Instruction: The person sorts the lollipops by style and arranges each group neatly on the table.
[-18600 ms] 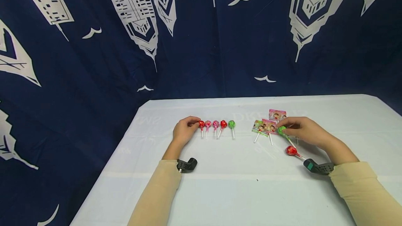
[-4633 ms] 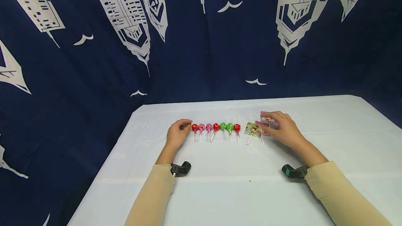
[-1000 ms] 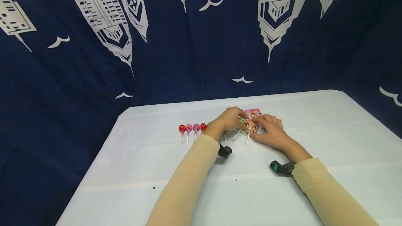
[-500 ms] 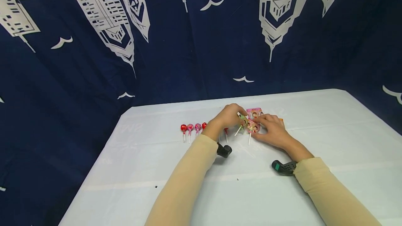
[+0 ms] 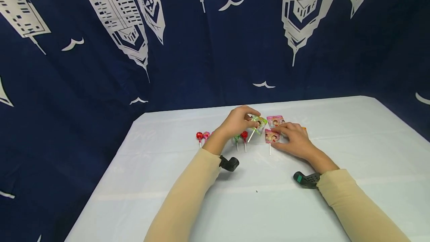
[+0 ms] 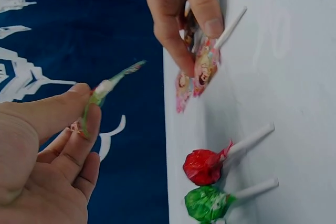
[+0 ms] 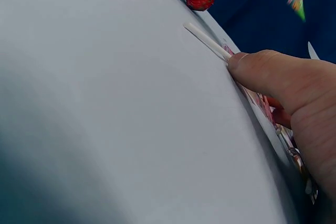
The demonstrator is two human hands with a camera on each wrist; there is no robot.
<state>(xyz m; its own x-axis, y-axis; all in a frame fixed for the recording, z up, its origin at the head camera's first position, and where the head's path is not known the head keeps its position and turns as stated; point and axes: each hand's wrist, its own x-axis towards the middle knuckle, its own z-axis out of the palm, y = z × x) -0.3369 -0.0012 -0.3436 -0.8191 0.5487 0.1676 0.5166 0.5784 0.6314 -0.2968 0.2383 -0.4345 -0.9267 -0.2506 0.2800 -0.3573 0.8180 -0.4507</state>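
My left hand (image 5: 234,123) pinches a flat green-wrapped lollipop (image 5: 259,123) between thumb and fingers, raised above the table with its white stick pointing down. In the left wrist view the green wrapper (image 6: 100,94) is seen nearly edge-on. My right hand (image 5: 295,142) rests low on the table, thumb and fingers round a flat pink-wrapped lollipop (image 5: 271,136); its stick (image 7: 207,40) pokes out past the thumb in the right wrist view. Just behind lies another pink wrapper (image 5: 275,120). A bit of orange (image 5: 304,130) shows beyond the right hand.
Ball lollipops lie in a row, sticks toward me: a red one (image 5: 244,135) at the right end, a green one (image 6: 207,203) beside it, a red one (image 5: 199,136) at the left. My left arm hides the middle ones. A patterned blue cloth (image 5: 215,62) hangs behind the white table (image 5: 268,212).
Over the earlier frames, green and red ball lollipops joined the row. My left hand reached over to the wrappers, took the flat green lollipop, and has lifted it up and left. My right hand stays.
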